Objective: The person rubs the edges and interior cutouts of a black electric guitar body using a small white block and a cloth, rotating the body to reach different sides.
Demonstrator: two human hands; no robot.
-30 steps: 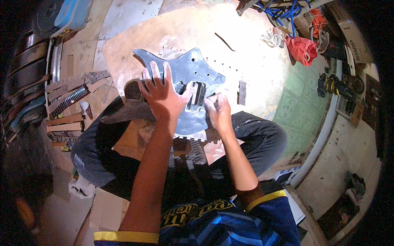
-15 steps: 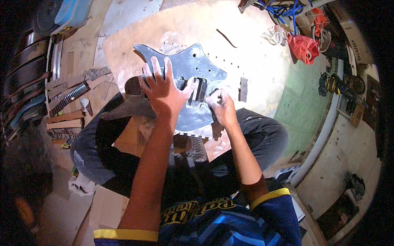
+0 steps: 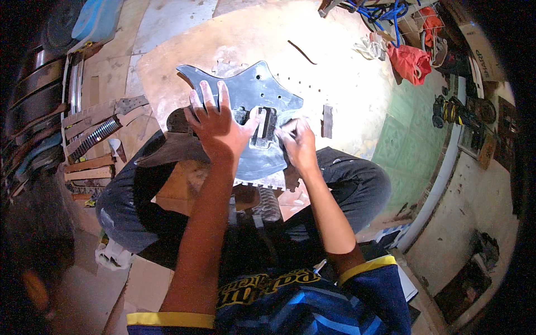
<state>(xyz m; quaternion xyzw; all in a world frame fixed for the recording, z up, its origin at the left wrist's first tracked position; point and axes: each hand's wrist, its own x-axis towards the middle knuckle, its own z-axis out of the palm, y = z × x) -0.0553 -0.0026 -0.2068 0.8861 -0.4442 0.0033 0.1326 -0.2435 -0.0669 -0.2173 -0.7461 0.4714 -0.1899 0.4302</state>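
A grey flat guitar body (image 3: 254, 92) with pointed horns lies across my lap and the floor board. My left hand (image 3: 218, 125) lies flat on its middle with fingers spread, next to a dark rectangular cut-out (image 3: 267, 125). At the body's right edge, my right hand (image 3: 298, 146) has its fingers curled on a small pale sheet (image 3: 286, 121) pressed to the surface. The hand is slightly blurred. My knees in dark trousers frame the body's lower end.
A round pale wooden board (image 3: 346, 72) lies under the guitar body, with a small dark block (image 3: 327, 120) on it. Wooden strips and neck pieces (image 3: 95, 137) lie at left. A red bag (image 3: 413, 61), white cloth (image 3: 371, 47) and blue cables (image 3: 385, 11) sit at top right.
My right hand has shifted slightly along the guitar body's right edge. My left hand stays pressed flat on the body.
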